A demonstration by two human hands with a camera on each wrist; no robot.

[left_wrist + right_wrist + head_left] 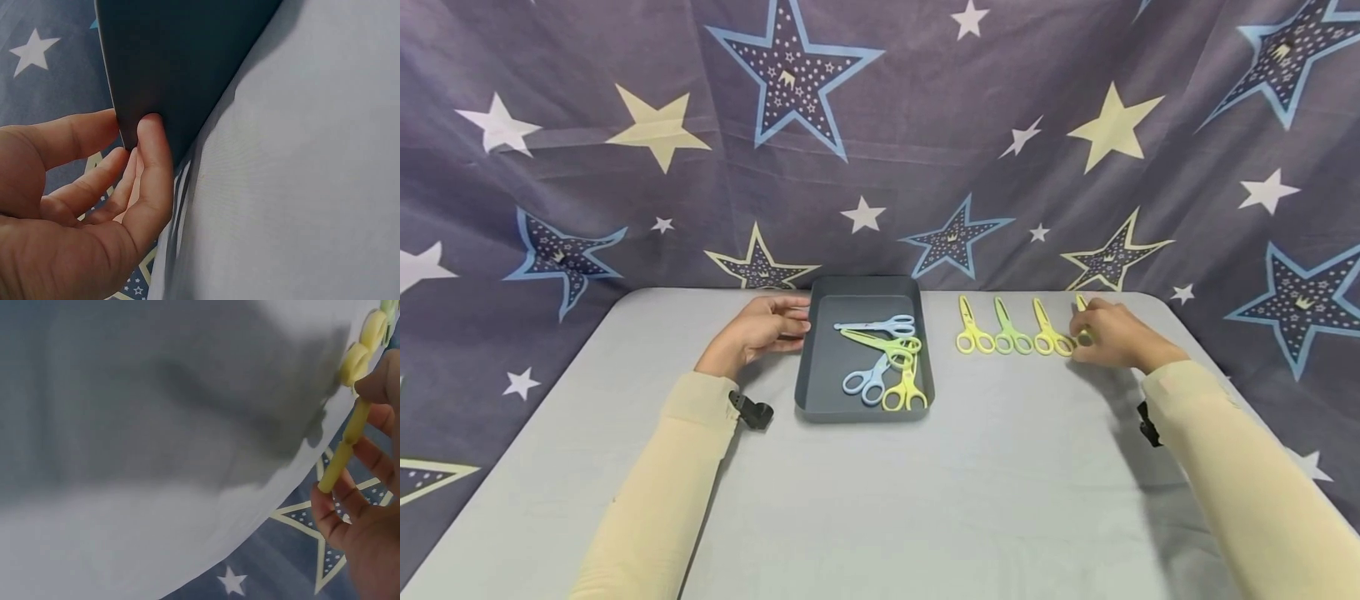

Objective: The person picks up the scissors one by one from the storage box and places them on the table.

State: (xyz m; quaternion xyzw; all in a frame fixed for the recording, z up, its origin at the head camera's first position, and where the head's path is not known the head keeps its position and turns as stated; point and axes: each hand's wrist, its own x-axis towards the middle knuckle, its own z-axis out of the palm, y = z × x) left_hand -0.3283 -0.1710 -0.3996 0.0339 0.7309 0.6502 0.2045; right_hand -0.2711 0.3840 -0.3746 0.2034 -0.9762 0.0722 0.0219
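Observation:
My right hand (1108, 333) pinches a pair of yellow scissors (339, 464) by the handles, at the right end of a row. In the right wrist view its handle loops show edge-on between thumb and fingers; in the head view the hand mostly hides them. My left hand (765, 327) is at the left side of a dark grey tray (831, 396), fingertips (152, 134) touching the outer wall. Inside the tray lie light blue scissors (898, 326), green scissors (883, 342), more blue scissors (867, 383) and yellow scissors (905, 390), partly overlapping.
Left of my right hand, yellow scissors (975, 337), green scissors (1012, 340) and another yellow pair (1051, 340) lie side by side, blades pointing away. A star-patterned curtain (880, 125) hangs behind the table (940, 500), whose surface is pale grey.

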